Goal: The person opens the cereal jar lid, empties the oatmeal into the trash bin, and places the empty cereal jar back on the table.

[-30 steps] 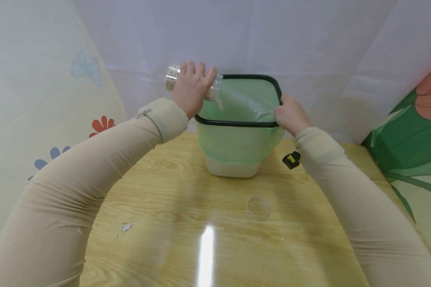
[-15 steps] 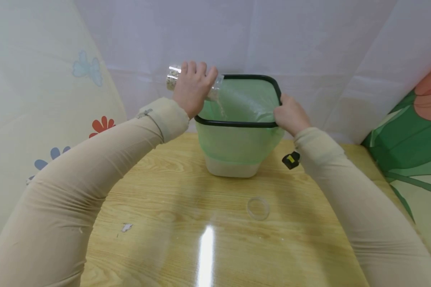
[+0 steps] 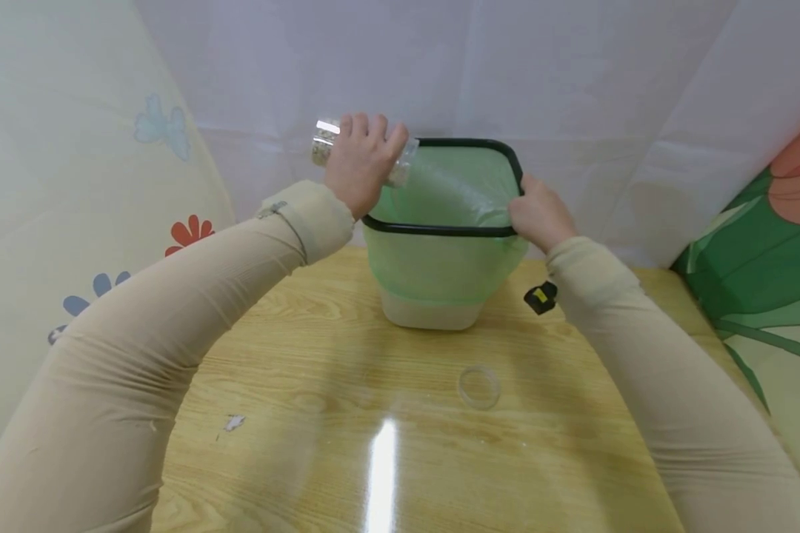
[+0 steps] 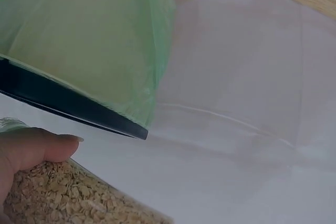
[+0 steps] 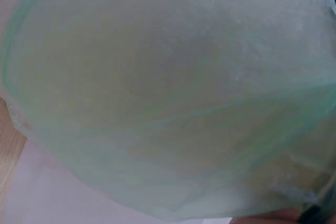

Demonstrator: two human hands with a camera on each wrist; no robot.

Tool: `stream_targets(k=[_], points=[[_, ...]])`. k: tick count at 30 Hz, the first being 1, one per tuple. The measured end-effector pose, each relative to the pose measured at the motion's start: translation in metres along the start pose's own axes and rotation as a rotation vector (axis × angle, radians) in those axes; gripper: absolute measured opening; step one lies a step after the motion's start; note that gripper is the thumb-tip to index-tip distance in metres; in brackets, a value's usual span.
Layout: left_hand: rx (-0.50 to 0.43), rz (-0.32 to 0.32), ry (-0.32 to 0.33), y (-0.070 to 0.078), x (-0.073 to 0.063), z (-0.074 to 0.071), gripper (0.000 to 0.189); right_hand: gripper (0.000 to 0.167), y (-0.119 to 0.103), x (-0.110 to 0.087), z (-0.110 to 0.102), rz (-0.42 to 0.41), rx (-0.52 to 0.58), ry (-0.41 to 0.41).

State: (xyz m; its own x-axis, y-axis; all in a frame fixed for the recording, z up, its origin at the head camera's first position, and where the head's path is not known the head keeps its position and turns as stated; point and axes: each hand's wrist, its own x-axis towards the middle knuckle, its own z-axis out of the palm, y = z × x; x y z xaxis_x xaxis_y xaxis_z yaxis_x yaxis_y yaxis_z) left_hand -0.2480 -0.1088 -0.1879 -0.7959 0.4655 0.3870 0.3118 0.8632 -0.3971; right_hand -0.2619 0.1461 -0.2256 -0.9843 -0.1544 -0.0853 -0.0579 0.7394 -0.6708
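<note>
In the head view my left hand [image 3: 365, 164] grips a clear jar [image 3: 322, 142], tipped with its mouth over the left side of a bin. The left wrist view shows rolled oats [image 4: 79, 195] inside the jar and the thumb [image 4: 58, 148] pressed along its side. A translucent green bag [image 3: 440, 259] lines the bin [image 3: 430, 314] and folds down over its outside. A black rim ring [image 3: 440, 230] runs round the top. At the right side of that rim, my right hand [image 3: 541, 213] holds the edge. The bag fills most of the right wrist view.
On the wooden table [image 3: 293, 355], a clear ring-shaped lid [image 3: 478, 387] lies in front of the bin. A small black object with a yellow mark [image 3: 541, 297] is beside the right forearm. Behind the bin hangs a pale cloth [image 3: 573, 89]. A whitish scuff [image 3: 234, 423] marks the table.
The left hand has shifted slightly right with the jar. Oats were falling from its mouth earlier; no falling stream shows now. My right hand stays on the rim.
</note>
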Motion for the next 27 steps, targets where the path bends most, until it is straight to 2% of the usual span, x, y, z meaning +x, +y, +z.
stream_targets(k=[10,17,27], points=[[0.02,0.015,0.01,0.0024,0.0012,0.0027,0.053,0.064,0.0031,0.001,-0.0011,-0.01,-0.005,0.001],[0.028,0.023,-0.011,0.0038,0.0018,0.003,0.054,0.064,0.0046,0.0007,-0.0027,-0.008,-0.026,-0.004],[0.022,0.021,0.003,0.0057,0.0016,0.0027,0.053,0.065,0.0022,-0.0016,-0.0018,0.0,-0.007,0.001]])
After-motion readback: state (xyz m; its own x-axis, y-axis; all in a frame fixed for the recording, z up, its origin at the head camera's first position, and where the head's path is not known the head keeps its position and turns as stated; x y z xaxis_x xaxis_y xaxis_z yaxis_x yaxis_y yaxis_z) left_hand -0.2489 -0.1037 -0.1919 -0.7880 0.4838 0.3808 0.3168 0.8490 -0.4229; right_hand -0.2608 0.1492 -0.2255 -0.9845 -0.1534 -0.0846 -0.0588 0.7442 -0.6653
